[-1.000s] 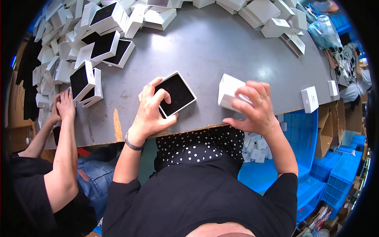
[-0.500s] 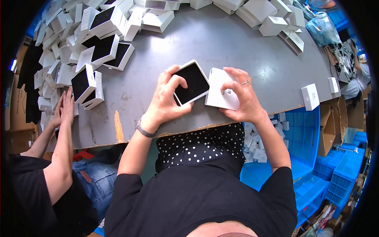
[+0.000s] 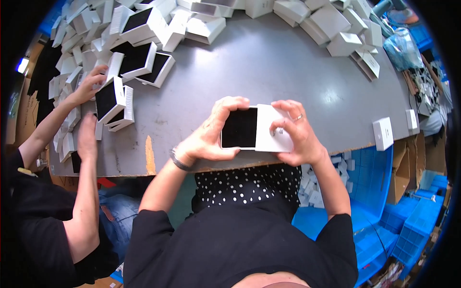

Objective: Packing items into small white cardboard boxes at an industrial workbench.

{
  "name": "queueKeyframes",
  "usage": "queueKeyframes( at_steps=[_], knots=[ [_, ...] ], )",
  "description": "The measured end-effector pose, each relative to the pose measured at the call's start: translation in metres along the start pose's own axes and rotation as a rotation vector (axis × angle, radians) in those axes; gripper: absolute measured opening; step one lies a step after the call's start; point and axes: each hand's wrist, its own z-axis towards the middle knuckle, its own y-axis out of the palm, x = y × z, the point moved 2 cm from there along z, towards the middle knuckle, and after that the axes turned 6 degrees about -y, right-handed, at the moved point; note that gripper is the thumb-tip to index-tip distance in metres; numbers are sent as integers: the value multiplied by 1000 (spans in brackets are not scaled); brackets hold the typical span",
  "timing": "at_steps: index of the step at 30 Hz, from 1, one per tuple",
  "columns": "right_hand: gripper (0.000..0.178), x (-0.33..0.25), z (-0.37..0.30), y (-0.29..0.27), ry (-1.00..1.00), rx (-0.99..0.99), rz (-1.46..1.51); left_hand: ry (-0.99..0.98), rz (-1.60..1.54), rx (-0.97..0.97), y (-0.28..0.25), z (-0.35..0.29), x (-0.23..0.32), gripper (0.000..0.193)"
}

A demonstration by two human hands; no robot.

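now left hand [image 3: 209, 139] pinches black-lined tray [image 3: 239, 128], right hand [image 3: 294, 137] grips white sleeve [image 3: 273, 128]; apart a second ago, the two halves meet above grey table [image 3: 269, 72] edge, sliding together.

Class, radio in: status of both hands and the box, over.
Left hand grips black-lined white box tray. Right hand holds white cardboard sleeve against the tray. Grey table beneath; co-worker's hands well apart.
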Motion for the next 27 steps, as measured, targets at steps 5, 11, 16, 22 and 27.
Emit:
queueKeyframes(
  at_steps=[5, 11, 16, 22, 27],
  knots=[
    [61, 4, 11, 12, 33, 35, -101, 7, -161, 360, 16, 10, -3, 112],
    [60, 11, -5, -4, 33, -90, 61, -46, -214, 234, 24, 5, -7, 99],
    [57, 3, 4, 0, 81, -14, 27, -9, -42, 385, 25, 26, 7, 80],
    [58, 7, 2, -3, 18, -80, 26, -40, -298, 316, 23, 27, -19, 79],
    [61, -10, 24, 25, -38, -100, 167, 1, -128, 246, 36, 39, -18, 76]
  ],
)
